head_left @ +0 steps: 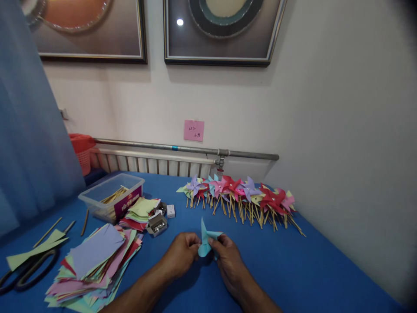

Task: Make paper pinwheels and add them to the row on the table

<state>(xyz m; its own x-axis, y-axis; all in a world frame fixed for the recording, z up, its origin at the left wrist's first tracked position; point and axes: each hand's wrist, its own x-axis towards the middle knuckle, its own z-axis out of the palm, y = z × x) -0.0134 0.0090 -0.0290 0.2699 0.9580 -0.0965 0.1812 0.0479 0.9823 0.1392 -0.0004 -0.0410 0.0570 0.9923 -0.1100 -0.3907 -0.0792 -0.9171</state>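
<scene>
A light blue paper pinwheel (pixel 204 248), with folded blades, is held above the blue table in front of me. My right hand (pixel 229 261) is closed on its right side, thumb pressed over the folds near the middle. My left hand (pixel 184 253) is closed in a pinch right beside the paper's left edge; what sits between its fingertips is too small to tell. Left of my hands stands an opened small box of shiny metal pins (pixel 158 227). A thick stack of coloured paper pieces (pixel 94 261) lies nearer to me on the left.
Finished pinwheels on sticks (pixel 241 193) lie in a row along the back right. A clear plastic tub (pixel 94 198) holds wooden sticks. Beside it are a smaller paper pile (pixel 141 211) and a small white box (pixel 170 211). Black-handled scissors (pixel 37 271) lie far left under cut paper.
</scene>
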